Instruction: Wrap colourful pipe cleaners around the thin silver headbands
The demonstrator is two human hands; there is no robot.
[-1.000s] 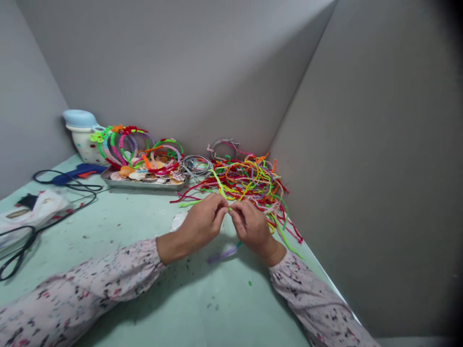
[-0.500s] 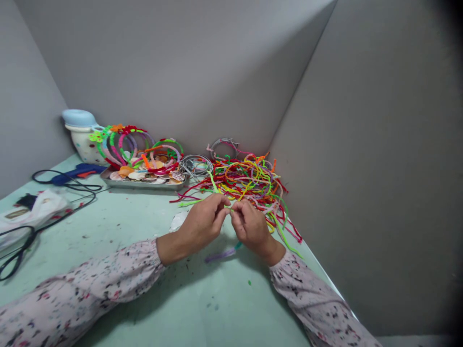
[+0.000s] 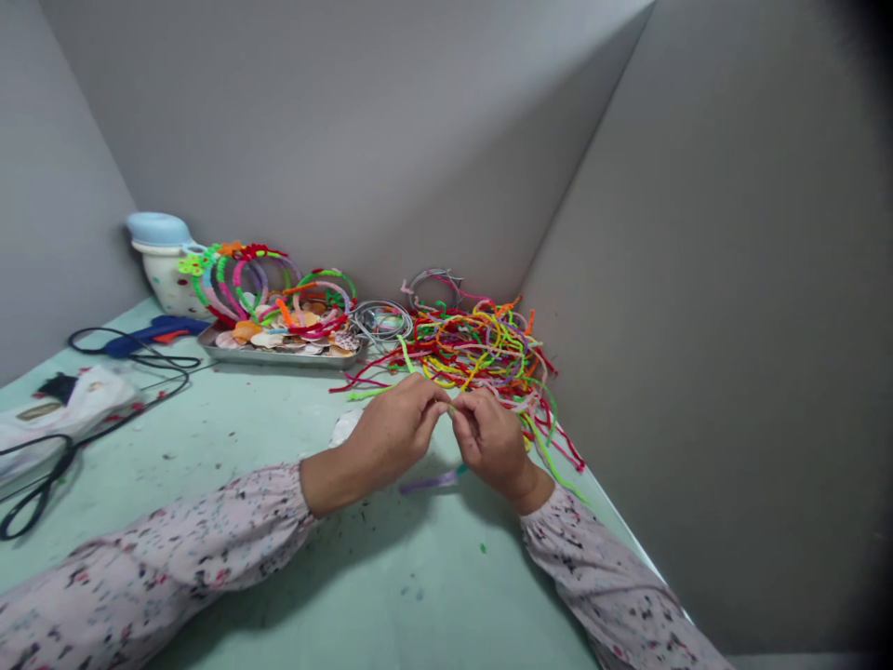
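Note:
My left hand [image 3: 397,423] and my right hand [image 3: 492,442] meet fingertip to fingertip above the table, both closed in a pinch. Between them a small bit of a green pipe cleaner [image 3: 451,408] shows; the fingers hide most of it. A light green length [image 3: 406,355] sticks up behind my left fingers, and I cannot tell whether it is the same piece. Below the hands lies a purple pipe cleaner piece [image 3: 429,483] with a teal end, partly behind my right hand. Just beyond, a tangled heap of coloured pipe cleaners [image 3: 481,349] covers the table's back right.
A metal tray [image 3: 279,359] holds shells and pipe-cleaner-wrapped headbands [image 3: 241,279]. Coiled grey wire [image 3: 380,319] lies beside it. Further left are a white jar [image 3: 167,274] with a blue lid, a blue glue gun [image 3: 150,335], black cable [image 3: 157,400] and a white plastic bag [image 3: 90,405]. Walls enclose the back and right.
My two hands have shifted very slightly to the right and stay pinched together. The view has moved a little; the things on the table lie as before.

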